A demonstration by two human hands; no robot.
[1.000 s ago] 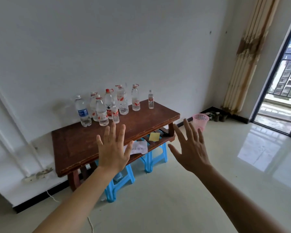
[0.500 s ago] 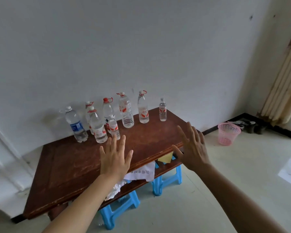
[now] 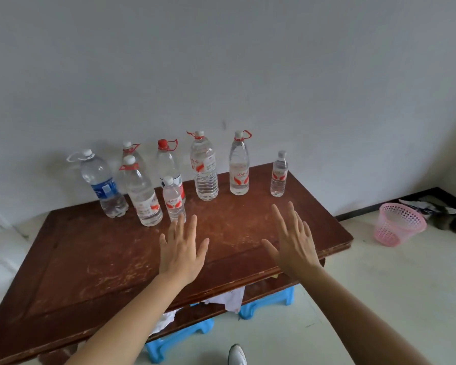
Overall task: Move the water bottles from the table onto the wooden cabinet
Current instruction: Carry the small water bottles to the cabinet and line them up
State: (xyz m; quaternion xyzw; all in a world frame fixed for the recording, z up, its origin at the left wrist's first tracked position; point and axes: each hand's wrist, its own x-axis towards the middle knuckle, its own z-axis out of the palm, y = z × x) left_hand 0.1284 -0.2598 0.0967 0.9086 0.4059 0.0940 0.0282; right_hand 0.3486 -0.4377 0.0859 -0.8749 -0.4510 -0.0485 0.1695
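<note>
Eight water bottles [image 3: 205, 167] stand upright along the far edge of the table [image 3: 90, 259], by the wall. Both hands are held over the table's middle, fingers spread wide and holding nothing: the left hand [image 3: 181, 248] with fingertips at a small bottle [image 3: 173, 200], the right hand [image 3: 292, 243] nearer the table's right end

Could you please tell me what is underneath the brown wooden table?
Under the table, a lower shelf holds crumpled white paper, and blue stools stand beneath it. The table itself covers whatever lies further back.
</note>
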